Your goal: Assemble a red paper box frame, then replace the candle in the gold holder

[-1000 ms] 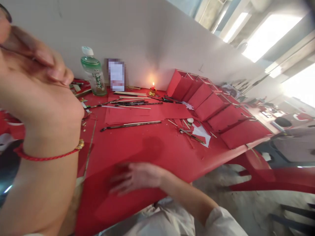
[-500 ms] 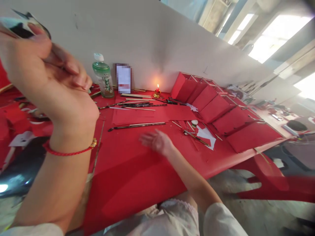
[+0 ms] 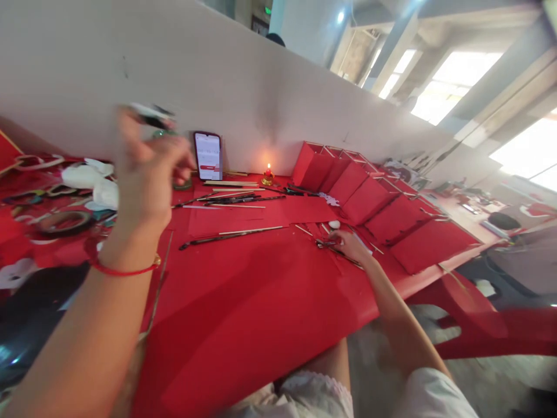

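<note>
My left hand [image 3: 145,174] is raised over the left part of the red table [image 3: 243,302], blurred by motion. Its fingers pinch a small black and white piece [image 3: 150,115]. A red string bracelet [image 3: 126,270] circles that wrist. My right hand [image 3: 351,244] is stretched far out and lies on the table by a white paper scrap. Its fingers curl over a thin metal tool [image 3: 325,244] among loose sticks.
A phone [image 3: 208,155] leans on the grey wall beside a lit candle [image 3: 267,174]. Long sticks [image 3: 235,235] lie mid-table. A row of red paper boxes [image 3: 369,194] runs along the right. Tape rolls [image 3: 65,222] and white cloth [image 3: 93,180] lie left; a red chair [image 3: 478,325] stands right.
My right hand has reached from the near table edge out to the tool by the white scrap. My left hand has moved away from the camera toward the wall. The view has tilted.
</note>
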Available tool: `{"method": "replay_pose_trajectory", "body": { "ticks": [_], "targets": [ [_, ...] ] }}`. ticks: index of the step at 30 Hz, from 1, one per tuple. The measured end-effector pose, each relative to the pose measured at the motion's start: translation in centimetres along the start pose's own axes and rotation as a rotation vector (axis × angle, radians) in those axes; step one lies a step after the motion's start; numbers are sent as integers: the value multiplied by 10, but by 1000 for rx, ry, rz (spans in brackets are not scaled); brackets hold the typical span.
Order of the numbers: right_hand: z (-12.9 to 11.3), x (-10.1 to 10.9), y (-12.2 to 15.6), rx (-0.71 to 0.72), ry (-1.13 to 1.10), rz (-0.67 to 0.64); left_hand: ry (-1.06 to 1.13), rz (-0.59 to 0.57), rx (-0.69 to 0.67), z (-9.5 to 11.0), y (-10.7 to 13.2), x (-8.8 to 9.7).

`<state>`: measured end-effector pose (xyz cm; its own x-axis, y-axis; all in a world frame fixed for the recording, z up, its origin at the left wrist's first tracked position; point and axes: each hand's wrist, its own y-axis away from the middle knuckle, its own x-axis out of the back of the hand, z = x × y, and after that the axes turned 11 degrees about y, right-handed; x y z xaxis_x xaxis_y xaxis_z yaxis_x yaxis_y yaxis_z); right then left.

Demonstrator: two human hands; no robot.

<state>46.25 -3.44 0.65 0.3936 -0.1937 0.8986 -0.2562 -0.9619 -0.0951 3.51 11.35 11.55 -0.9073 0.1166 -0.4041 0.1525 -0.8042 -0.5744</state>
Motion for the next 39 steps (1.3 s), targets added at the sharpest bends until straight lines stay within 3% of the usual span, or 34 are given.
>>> {"method": "replay_pose_trajectory", "body": {
  "ticks": [4,6,8,10,13,16,20,23,26,29,33,37,39],
  "targets": [
    [18,4,-7,146,174,-121,-516,-727,395,-41,12,3],
    [28,8,-11,149,381,-78,-693,-865,411,-59,24,7],
    [39,14,-16,95,534,-5,-1060,-1139,362,-74,36,8],
    [47,21,-20,23,575,40,-1179,-1229,347,-86,46,7],
    [44,21,-21,-19,622,91,-1213,-1248,315,-96,55,4],
    [22,8,-19,75,615,107,-1269,-1271,286,-97,60,2],
    [-31,-17,-17,293,540,73,-1358,-1266,241,-92,67,-3],
    [-76,-36,-21,449,448,-23,-1379,-1272,207,-85,72,-8],
    [-121,-61,-33,648,359,-117,-1368,-1296,186,-78,72,-12],
    [-157,-88,-51,745,360,-143,-1347,-1304,156,-71,67,-13],
    [-188,-109,-82,727,425,-162,-1396,-1182,87,-61,54,-13],
    [-200,-106,-116,645,443,-83,-1480,-955,-2,-49,44,-10],
    [-201,-101,-129,639,448,-66,-1495,-917,3,-46,43,-5]
  ]
}}
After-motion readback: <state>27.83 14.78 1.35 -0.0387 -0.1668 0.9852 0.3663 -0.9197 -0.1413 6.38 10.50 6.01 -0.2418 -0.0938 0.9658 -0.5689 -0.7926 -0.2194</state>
